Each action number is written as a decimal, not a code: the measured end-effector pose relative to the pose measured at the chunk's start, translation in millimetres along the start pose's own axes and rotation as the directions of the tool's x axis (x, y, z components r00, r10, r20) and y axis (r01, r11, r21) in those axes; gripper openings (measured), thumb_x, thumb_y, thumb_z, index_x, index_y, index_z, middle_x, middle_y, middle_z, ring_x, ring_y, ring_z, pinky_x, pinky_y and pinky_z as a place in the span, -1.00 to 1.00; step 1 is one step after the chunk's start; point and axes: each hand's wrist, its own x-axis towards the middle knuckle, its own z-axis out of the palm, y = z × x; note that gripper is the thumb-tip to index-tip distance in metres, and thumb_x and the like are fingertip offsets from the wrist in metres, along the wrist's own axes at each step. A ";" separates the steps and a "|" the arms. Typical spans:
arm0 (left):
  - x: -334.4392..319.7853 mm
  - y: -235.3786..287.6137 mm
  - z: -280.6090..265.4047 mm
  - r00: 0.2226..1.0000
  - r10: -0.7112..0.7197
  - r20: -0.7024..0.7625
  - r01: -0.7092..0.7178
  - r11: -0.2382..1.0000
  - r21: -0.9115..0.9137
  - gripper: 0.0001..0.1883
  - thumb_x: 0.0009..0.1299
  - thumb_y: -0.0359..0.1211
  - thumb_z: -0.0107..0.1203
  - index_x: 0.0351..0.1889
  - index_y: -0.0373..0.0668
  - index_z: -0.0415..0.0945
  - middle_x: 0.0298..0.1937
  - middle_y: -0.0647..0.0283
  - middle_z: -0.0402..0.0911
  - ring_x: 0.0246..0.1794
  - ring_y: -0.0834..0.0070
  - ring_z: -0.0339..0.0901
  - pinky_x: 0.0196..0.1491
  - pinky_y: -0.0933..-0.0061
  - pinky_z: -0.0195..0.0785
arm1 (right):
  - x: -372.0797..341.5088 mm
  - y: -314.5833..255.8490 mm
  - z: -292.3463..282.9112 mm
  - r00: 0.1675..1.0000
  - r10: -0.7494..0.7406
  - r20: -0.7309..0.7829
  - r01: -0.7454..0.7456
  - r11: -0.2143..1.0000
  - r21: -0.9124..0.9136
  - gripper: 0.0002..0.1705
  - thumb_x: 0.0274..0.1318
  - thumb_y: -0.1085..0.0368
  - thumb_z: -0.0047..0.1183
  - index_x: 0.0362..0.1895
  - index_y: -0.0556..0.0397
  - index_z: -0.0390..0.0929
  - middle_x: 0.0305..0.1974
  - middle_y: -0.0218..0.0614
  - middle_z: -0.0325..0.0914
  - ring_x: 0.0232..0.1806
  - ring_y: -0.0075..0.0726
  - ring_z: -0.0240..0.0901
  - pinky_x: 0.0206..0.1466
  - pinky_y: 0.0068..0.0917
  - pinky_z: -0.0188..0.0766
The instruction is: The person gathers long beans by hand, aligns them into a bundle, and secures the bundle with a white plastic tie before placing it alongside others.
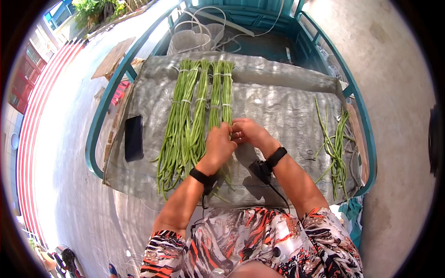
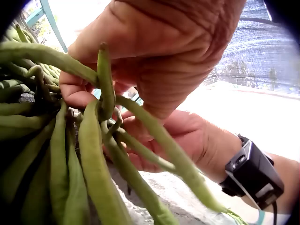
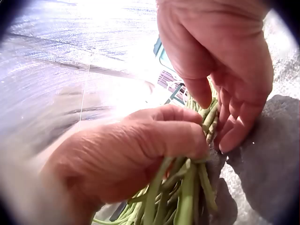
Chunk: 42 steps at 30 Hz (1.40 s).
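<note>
Several tied bundles of long green beans (image 1: 185, 99) lie side by side on a grey woven sheet (image 1: 278, 111). At the rightmost bundle (image 1: 227, 85), my left hand (image 1: 219, 147) grips the stalks from the left, thumb and fingers closed around them. My right hand (image 1: 251, 133) meets it from the other side; in the right wrist view its thumb and curled fingers (image 3: 229, 133) lie on either side of the beans (image 3: 209, 119). Loose bean ends (image 2: 101, 164) fan out below the left hand in the left wrist view. White ties (image 1: 227, 74) circle the bundle higher up.
A smaller heap of loose beans (image 1: 340, 153) lies at the sheet's right side. A dark phone (image 1: 134, 138) rests at the left. Teal rails (image 1: 109, 99) edge the cart bed, and clear baskets (image 1: 183, 41) stand at the back.
</note>
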 end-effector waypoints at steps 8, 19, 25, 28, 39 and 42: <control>-26.1 11.1 8.3 0.991 0.054 0.125 -0.107 0.878 0.467 -0.59 0.06 -0.39 0.22 -0.10 -0.23 0.43 -0.04 -0.11 0.33 -0.03 -0.01 0.34 -0.06 0.06 0.33 | -37.5 -5.0 -4.8 0.988 0.148 0.034 -0.116 0.880 -0.460 -0.62 0.27 0.13 -0.11 0.08 0.03 0.37 -0.25 -0.40 0.56 -0.33 -0.52 0.54 -0.33 -0.51 0.51; -62.0 2.1 24.2 0.976 0.168 0.140 -0.217 0.665 0.715 -0.46 0.25 -0.24 0.13 0.15 -0.33 0.34 0.32 -0.16 0.15 0.20 0.00 0.25 0.16 0.14 0.22 | -92.9 45.7 -11.7 0.974 0.080 0.214 -0.004 0.942 -0.337 -0.54 0.21 0.17 -0.03 0.11 0.16 0.35 -0.20 -0.35 0.55 -0.32 -0.56 0.48 -0.29 -0.57 0.46; -63.5 25.8 15.6 0.972 -0.026 0.232 -0.161 0.643 0.749 -0.35 0.19 -0.11 0.23 0.21 -0.17 0.33 0.23 -0.09 0.27 0.19 0.05 0.24 0.22 0.14 0.13 | -148.7 47.7 -40.4 0.976 0.037 0.216 0.032 0.952 -0.306 -0.61 0.25 0.16 -0.03 0.06 0.12 0.39 -0.20 -0.41 0.55 -0.30 -0.64 0.45 -0.24 -0.61 0.42; -70.3 35.7 15.5 0.972 -0.089 0.219 -0.099 0.690 0.717 -0.32 0.19 -0.13 0.24 0.24 -0.20 0.31 0.30 -0.14 0.19 0.24 -0.02 0.19 0.23 0.05 0.11 | -175.8 52.2 -65.7 0.993 -0.014 0.114 0.044 0.963 -0.265 -0.65 0.24 0.17 -0.03 0.02 0.09 0.42 -0.24 -0.42 0.55 -0.30 -0.64 0.45 -0.24 -0.60 0.41; -103.2 63.4 8.9 0.983 0.027 0.180 -0.142 0.733 0.665 -0.32 0.20 -0.20 0.24 0.30 -0.05 0.27 0.37 -0.13 0.11 0.37 -0.17 -0.01 0.32 -0.07 -0.04 | -290.2 42.5 -181.9 0.677 -0.562 -0.476 0.056 0.684 -0.727 -0.67 0.06 0.28 0.08 -0.07 0.10 0.48 -0.23 -0.15 0.55 -0.20 -0.14 0.51 -0.12 -0.34 0.42; -100.5 94.8 7.2 0.965 0.091 0.245 -0.195 0.876 0.441 -0.41 0.23 -0.25 0.22 0.23 -0.14 0.35 0.25 -0.12 0.29 0.29 -0.09 0.15 0.29 0.07 0.04 | -291.0 47.9 -214.4 0.473 -0.765 -0.437 -0.143 0.422 -0.895 -0.63 -0.07 0.29 0.18 -0.10 0.03 0.48 -0.21 -0.19 0.50 -0.11 0.00 0.42 -0.07 -0.17 0.36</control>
